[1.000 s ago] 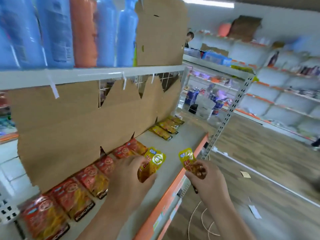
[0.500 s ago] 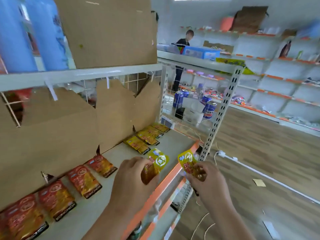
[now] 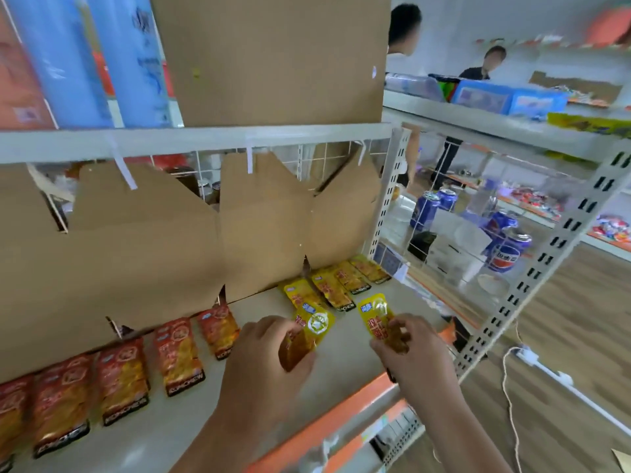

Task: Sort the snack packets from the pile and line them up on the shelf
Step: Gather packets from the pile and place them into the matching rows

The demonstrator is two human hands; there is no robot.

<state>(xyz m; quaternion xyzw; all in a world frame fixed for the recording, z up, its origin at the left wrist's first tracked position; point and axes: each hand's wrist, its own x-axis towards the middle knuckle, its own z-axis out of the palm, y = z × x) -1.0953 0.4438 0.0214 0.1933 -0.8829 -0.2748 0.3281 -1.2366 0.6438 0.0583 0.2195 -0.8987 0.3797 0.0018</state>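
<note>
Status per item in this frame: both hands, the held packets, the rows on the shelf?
left hand: grips one yellow packet.
left packet: held over the shelf, not in a row.
right hand: pinches a second yellow packet by its lower end.
right packet: held, top end pointing up.
red packets: lying flat in a row along the cardboard.
yellow row: lying flat at the far end.
shelf: front strip bare.

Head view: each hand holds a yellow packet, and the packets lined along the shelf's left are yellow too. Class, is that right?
No. The head view shows the left hand and right hand each holding a yellow packet, but the packets along the left of the shelf are red.
</note>
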